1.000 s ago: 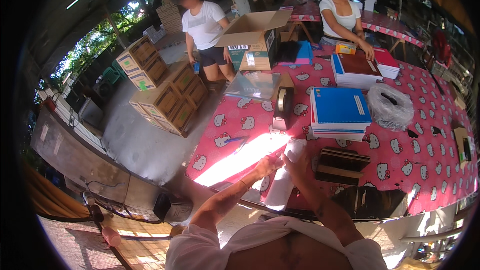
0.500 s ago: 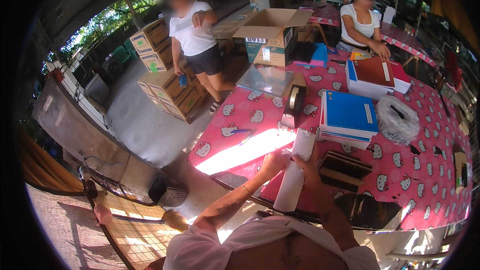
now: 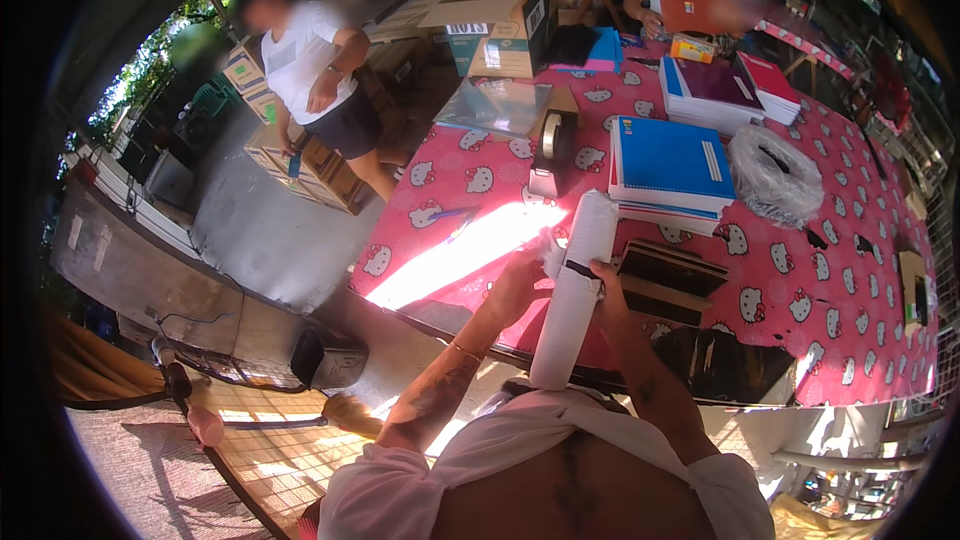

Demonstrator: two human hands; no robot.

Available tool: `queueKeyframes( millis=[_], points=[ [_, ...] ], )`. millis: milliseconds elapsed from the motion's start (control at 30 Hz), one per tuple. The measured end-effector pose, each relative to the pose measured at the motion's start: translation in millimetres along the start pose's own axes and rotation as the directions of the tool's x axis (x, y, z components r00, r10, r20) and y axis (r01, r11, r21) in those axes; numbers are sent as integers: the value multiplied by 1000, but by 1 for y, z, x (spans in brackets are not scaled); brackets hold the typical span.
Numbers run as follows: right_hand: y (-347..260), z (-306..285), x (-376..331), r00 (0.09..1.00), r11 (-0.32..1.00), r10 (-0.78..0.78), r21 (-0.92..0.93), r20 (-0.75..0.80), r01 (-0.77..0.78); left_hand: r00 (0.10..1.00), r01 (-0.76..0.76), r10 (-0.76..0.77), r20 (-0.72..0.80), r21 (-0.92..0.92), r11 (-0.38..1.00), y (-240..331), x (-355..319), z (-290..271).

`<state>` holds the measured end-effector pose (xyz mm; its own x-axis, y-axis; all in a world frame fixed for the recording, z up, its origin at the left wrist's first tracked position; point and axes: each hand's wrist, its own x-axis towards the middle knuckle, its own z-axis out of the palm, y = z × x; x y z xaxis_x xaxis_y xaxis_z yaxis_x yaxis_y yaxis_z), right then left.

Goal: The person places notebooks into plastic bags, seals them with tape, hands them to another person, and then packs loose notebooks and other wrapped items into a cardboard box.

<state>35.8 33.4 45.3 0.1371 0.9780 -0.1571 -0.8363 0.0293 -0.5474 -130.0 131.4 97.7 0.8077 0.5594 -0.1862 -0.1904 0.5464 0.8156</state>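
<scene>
the white roll (image 3: 575, 290) was upright-ish between both hands, slanted from the person's chest up toward the table edge; a second earlier it had lain lower and flatter at the near edge, half a second earlier it was already lifted, so the roll had been raised and tightened into a longer tube; that suggested the rolling was well along, though i judged it not yet secured; the left hand (image 3: 518, 282) was closed around the roll's upper half from the left side, fingers hidden behind the paper; the right hand (image 3: 607, 292) was clamped on it from the right, fingers curled over a dark band on the tube; the pink patterned table (image 3: 800, 290) lay beyond, with a dark flat box (image 3: 668, 280) just beside the right hand, a tape dispenser (image 3: 551, 148) farther off, a stack of blue notebooks (image 3: 670, 165) near it and a clear plastic bag (image 3: 778, 175) to its right; an open cardboard box (image 3: 505, 15) stood at the far end; the person in white (image 3: 315, 75) had stepped nearer the left boxes since before.
</scene>
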Motion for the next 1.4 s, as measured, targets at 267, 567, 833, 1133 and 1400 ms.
queueKeyframes(
  millis=[267,567,833,1133,1400],
  points=[
    [-9,6,-1,993,992,-120,-37,-3,120,996,-48,42,-82,-76,996,7,-14,50],
    [-17,34,-8,971,912,-230,-363,-72,189,949,-176,279,-143,494,851,7,-17,43],
    [-13,36,-7,992,959,-121,-264,-48,104,972,-189,233,-31,483,855,9,-14,8],
    [17,37,4,949,933,-313,-178,33,314,741,-345,655,-148,753,561,0,-7,10],
    [26,69,11,981,884,-135,-464,-141,55,840,-308,470,-270,476,824,28,14,-13]
  ],
)
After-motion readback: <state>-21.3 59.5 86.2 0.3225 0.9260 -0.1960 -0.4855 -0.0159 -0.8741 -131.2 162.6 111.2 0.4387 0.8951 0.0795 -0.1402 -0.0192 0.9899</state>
